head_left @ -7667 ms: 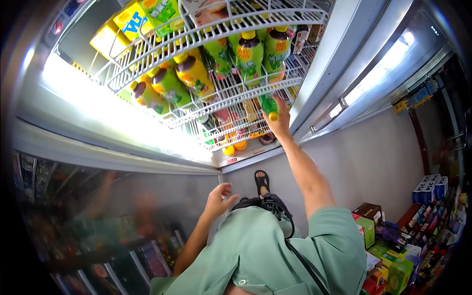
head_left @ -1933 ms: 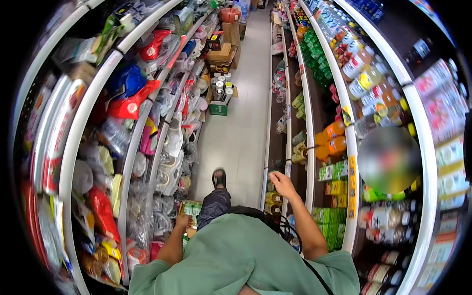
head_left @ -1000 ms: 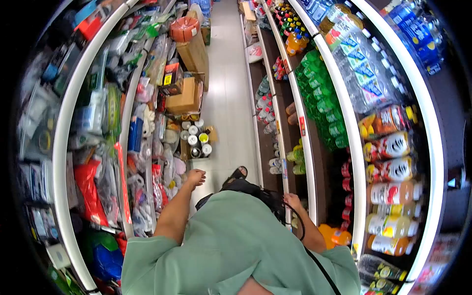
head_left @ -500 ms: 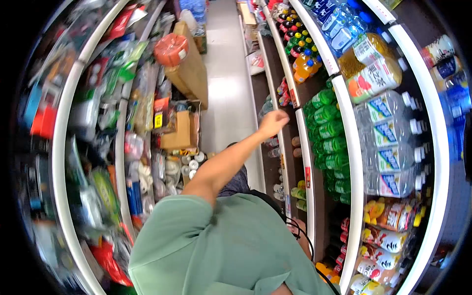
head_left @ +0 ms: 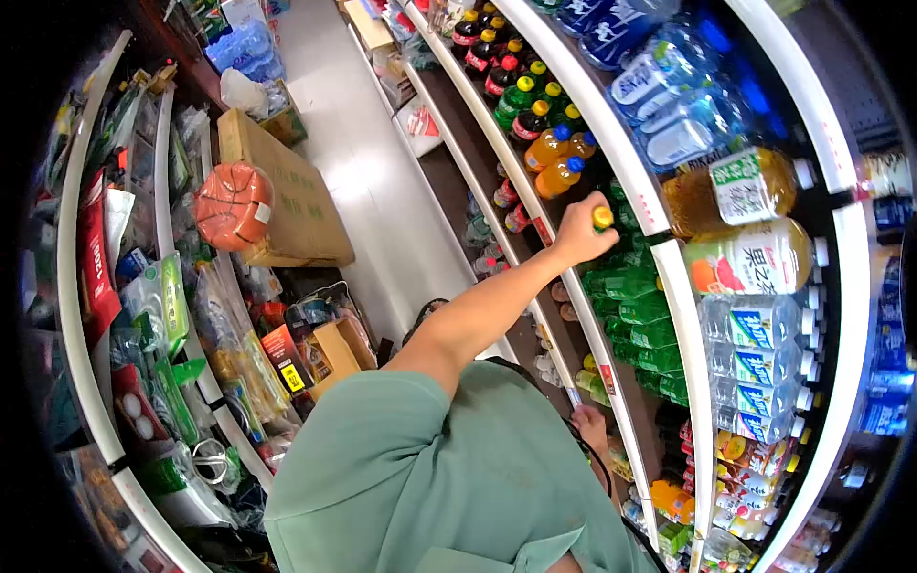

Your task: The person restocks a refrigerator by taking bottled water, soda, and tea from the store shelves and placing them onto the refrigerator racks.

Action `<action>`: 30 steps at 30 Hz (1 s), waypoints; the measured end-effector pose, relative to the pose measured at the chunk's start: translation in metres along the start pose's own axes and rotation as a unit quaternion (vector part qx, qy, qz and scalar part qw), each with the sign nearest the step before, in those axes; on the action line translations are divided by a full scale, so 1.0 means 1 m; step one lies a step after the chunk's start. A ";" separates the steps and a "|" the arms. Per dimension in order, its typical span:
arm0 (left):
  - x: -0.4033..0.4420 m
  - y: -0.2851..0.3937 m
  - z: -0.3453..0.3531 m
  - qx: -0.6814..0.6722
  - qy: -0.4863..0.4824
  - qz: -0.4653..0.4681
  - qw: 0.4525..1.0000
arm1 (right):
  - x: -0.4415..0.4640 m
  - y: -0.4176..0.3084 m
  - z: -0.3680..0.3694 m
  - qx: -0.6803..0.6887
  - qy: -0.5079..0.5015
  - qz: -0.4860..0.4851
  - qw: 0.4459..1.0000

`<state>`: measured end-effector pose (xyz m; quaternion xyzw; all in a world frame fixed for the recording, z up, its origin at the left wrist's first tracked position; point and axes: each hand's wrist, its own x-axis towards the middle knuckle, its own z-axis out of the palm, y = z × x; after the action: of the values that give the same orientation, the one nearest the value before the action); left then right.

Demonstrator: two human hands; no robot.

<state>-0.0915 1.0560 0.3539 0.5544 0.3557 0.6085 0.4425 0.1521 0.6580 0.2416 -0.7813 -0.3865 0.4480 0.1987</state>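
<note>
Where the left hand (head_left: 585,233) grips, a bottle (head_left: 603,218) — yellow-capped, body (mostly) hidden

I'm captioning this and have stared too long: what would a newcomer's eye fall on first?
Probably the left hand, stretched across to the right-hand shelves and closed about a yellow cap by the green bottles. Next, the orange-red basketball in the picture's left half, against a big cardboard box.
</note>
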 end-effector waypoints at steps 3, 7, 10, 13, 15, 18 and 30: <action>-0.001 -0.017 -0.021 -0.123 0.074 -0.053 0.988 | 0.005 -0.116 0.026 -0.110 0.024 -0.149 0.982; -0.007 0.037 -0.054 -0.259 -0.047 -0.030 0.964 | 0.008 -0.276 0.037 -0.215 0.088 -0.359 0.904; -0.033 0.075 -0.053 -0.288 -0.123 -0.094 0.945 | 0.013 -0.343 0.052 -0.202 0.173 -0.423 0.866; -0.059 0.092 -0.037 -0.222 -0.145 -0.038 0.963 | 0.017 -0.358 0.053 -0.157 0.184 -0.439 0.865; -0.064 0.087 -0.034 -0.231 -0.200 -0.083 0.949 | 0.019 -0.346 0.048 -0.123 0.137 -0.372 0.910; -0.053 0.074 -0.031 -0.314 -0.387 0.009 0.867 | 0.005 -0.328 0.044 -0.078 0.159 -0.337 0.925; 0.094 -0.115 0.067 0.119 -0.113 -0.017 0.986 | -0.091 -0.183 0.036 -0.036 0.306 -0.060 0.949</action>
<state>-0.0083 1.1808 0.2899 0.6622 0.3827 0.4878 0.4207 0.0161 0.6999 0.3928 -0.8631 -0.3689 0.1600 0.3056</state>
